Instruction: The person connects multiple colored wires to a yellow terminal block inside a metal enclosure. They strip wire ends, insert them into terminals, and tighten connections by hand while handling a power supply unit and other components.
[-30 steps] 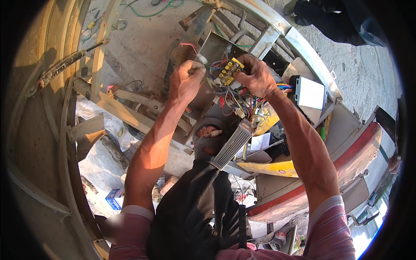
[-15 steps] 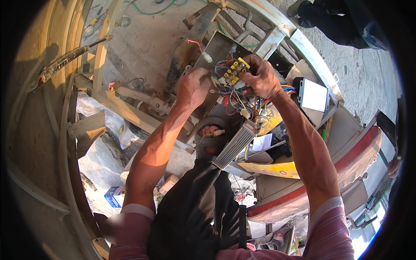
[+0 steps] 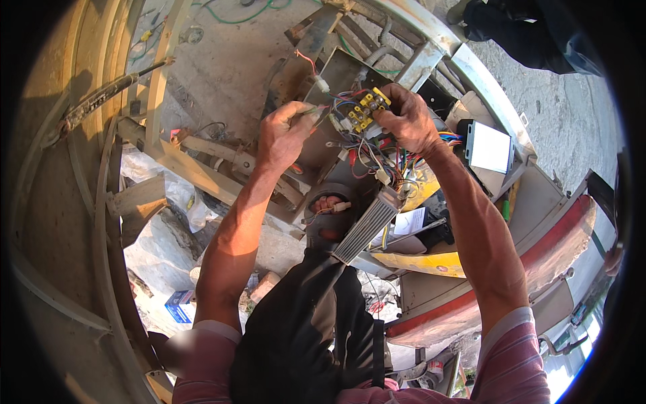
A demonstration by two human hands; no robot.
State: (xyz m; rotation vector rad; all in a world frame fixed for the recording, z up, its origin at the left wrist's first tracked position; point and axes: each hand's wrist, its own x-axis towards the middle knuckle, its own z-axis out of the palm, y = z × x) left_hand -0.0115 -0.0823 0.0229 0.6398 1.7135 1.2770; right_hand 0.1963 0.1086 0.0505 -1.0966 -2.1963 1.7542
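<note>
My right hand (image 3: 409,122) grips a yellow terminal block (image 3: 361,120) with metal screw contacts. Thin wires run to the block from a bundle of coloured wires (image 3: 402,167) below it. Just left of the block, my left hand (image 3: 288,138) is closed in a pinch on a thin wire (image 3: 325,108) whose pinkish tip sticks out toward the block. A white plug connector (image 3: 321,83) with red-pink leads lies above that hand. Below the hands, a finned grey metal box (image 3: 367,227) rests near my knee, with wires entering its upper end.
An open metal housing (image 3: 338,66) lies behind the wires. To the right are a white-topped box (image 3: 489,147) and a yellow panel (image 3: 431,263). A wooden frame (image 3: 161,87) stands on the left. Another person's dark-clothed leg (image 3: 518,34) is at top right.
My left hand has shifted slightly left and turned, and the wire's tip now shows beyond its fingers. The right hand keeps the terminal block in nearly the same place.
</note>
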